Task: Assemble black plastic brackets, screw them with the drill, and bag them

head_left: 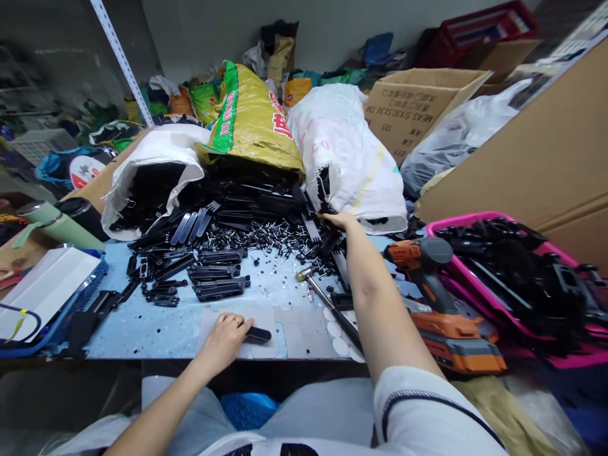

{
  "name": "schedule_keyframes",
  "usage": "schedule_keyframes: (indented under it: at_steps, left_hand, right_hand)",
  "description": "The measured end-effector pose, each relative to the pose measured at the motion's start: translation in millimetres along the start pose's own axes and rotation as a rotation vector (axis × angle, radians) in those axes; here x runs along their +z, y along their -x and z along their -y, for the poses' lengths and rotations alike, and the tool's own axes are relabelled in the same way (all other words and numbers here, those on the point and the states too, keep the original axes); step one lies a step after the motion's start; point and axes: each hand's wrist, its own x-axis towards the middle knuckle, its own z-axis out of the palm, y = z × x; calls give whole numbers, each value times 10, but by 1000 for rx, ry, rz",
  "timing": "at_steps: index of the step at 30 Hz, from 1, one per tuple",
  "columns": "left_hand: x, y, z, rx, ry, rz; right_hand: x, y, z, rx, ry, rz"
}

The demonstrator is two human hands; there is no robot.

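My left hand [228, 335] is closed around a flat black plastic part [259, 334] near the table's front edge, and one rounded end of the part sticks out to the right. My right arm stretches forward to the mouth of a white woven sack [351, 145]. There my right hand [338, 220] is among black parts, its fingertips mostly hidden. A hammer [327, 304] lies beneath my right forearm, its head toward the pile. Loose screws [270, 239] are heaped in the middle, and stacked black parts [221, 273] lie to their left.
An orange cordless drill [441, 304] stands to the right, beside a pink basket [475, 218] full of black parts. A yellow sack [254, 120] and another white sack [156, 149] spill parts at the back. On the left are a blue tray [97, 275] and a green bottle [61, 225].
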Motion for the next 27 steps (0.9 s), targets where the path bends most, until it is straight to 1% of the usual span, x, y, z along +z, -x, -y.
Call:
schedule_keyframes:
  at_steps: [3,5,7,9,12,15,16,17,18,19,20,21,22,23,24,25,27]
  left_hand:
    - [11,-13,-3,4,-28,25]
    - [20,-7,11,-19,-47,29]
    - [28,11,27,-62,-46,23]
    - [28,22,14,-106,-2,-7]
    - [-5,-32,-127,-123,163,-132]
    - [-64,-175,-372,-72,386,-294]
    - [-82,-221,-444,-70,455,-349]
    - [-97,-256,-498,-94,523,-405]
    - [-110,-274,-530,-148,594,-453]
    - [-123,-274,-540,-226,670,-475]
    - [-137,-256,-530,-308,755,-453]
    - [-155,-225,-506,-367,842,-381]
    - [-176,-187,-474,-386,917,-277]
    - [-202,-150,-439,-363,962,-173]
    - [-229,-122,-402,-300,962,-97]
    - [-255,-106,-365,-216,914,-62]
    - [-300,-121,-285,-101,768,-41]
  right_hand:
    - [-98,234,114,-38,77,88]
    - [-144,516,171,-24,93,66]
    - [-156,885,174,-26,-24,15]
    - [-111,1316,139,-61,-176,25]
    - [101,2034,127,-114,-302,183]
    - [421,2768,221,-183,-483,367]
    - [507,2989,256,-232,-589,427]
    - [565,3185,280,-301,-628,449]
    - [589,3351,288,-386,-628,439]
    - [579,3482,277,-463,-605,403]
    - [540,3579,250,-543,-540,350]
    - [484,3643,208,-630,-446,300]
    - [423,3680,158,-731,-330,272]
    - [370,3695,105,-839,-195,275]
    - [333,3694,53,-953,-43,305]
    - [319,3683,3,-1061,123,341]
    - [353,3645,-87,-1152,350,383]
